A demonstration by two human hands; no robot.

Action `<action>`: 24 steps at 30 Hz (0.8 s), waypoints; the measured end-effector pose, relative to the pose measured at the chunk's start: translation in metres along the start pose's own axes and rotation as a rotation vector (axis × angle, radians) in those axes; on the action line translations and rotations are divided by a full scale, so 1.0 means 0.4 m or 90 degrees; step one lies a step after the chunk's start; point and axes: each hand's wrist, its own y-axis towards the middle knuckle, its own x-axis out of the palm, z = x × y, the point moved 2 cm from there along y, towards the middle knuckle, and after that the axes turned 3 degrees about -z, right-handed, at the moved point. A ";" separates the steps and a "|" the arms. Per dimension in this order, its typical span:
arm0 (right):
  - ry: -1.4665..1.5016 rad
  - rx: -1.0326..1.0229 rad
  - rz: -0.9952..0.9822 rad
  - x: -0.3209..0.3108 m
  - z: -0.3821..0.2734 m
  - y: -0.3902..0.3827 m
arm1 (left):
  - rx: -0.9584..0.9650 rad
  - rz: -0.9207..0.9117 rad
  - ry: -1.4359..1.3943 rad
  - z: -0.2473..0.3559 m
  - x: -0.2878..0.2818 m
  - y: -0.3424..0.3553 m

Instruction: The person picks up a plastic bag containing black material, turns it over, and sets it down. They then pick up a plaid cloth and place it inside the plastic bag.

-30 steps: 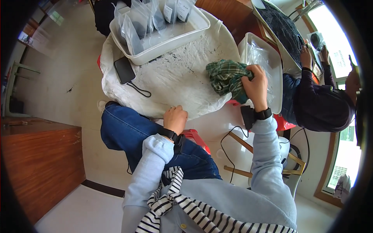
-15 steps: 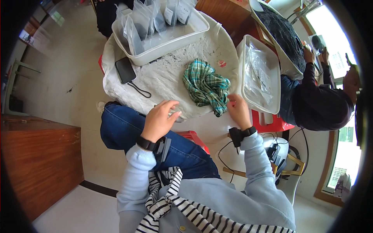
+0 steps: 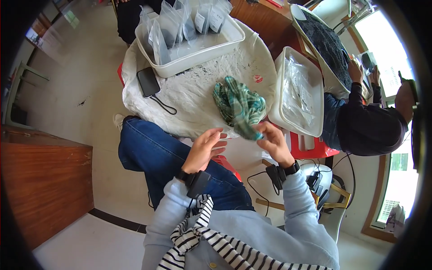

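A crumpled green and white plaid cloth (image 3: 245,105) lies at the near right of the cloth-covered round table (image 3: 193,96). My right hand (image 3: 276,145) pinches the cloth's near corner, which is pulled toward me past the table edge and is blurred. My left hand (image 3: 203,150) is open, palm turned inward and fingers apart, just in front of the table edge. It holds nothing and is apart from the cloth. A dark phone (image 3: 148,82) with a wrist strap lies on the table's left side.
At the table's back stands a white bin (image 3: 198,60) with several clear bags of dark material. A second white bin (image 3: 318,103) at right holds flat clear bags. Beyond it a person (image 3: 366,123) works beside dark granules (image 3: 328,42). A wooden cabinet (image 3: 49,189) stands at left.
My right hand has taken the cloth's near corner and drawn it toward me, stretching part of the cloth. My left hand has moved right and nearer to me, and its fingers have straightened.
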 end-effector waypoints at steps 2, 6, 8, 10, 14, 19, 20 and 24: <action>-0.016 0.028 -0.078 0.021 -0.046 -0.005 | -0.033 -0.010 -0.048 -0.009 0.018 0.024; -0.059 0.106 -0.292 0.062 -0.048 -0.011 | -0.062 -0.070 -0.202 -0.036 0.013 0.056; -0.093 0.150 -0.371 0.074 -0.029 -0.025 | -0.167 -0.100 -0.264 -0.054 -0.021 0.071; -0.094 0.130 -0.375 0.086 -0.028 -0.028 | -0.214 -0.110 -0.297 -0.074 -0.037 0.078; -0.067 0.075 -0.382 0.095 -0.058 -0.022 | -0.230 -0.033 -0.186 -0.103 -0.022 0.084; -0.088 0.065 -0.396 0.100 -0.064 -0.014 | -0.091 -0.180 -0.298 -0.035 -0.002 0.084; -0.127 0.076 -0.400 0.098 -0.055 -0.012 | -0.041 -0.133 -0.337 -0.006 -0.009 0.075; -0.253 0.145 -0.136 0.053 0.042 0.005 | 0.125 -0.091 -0.410 0.086 -0.076 0.036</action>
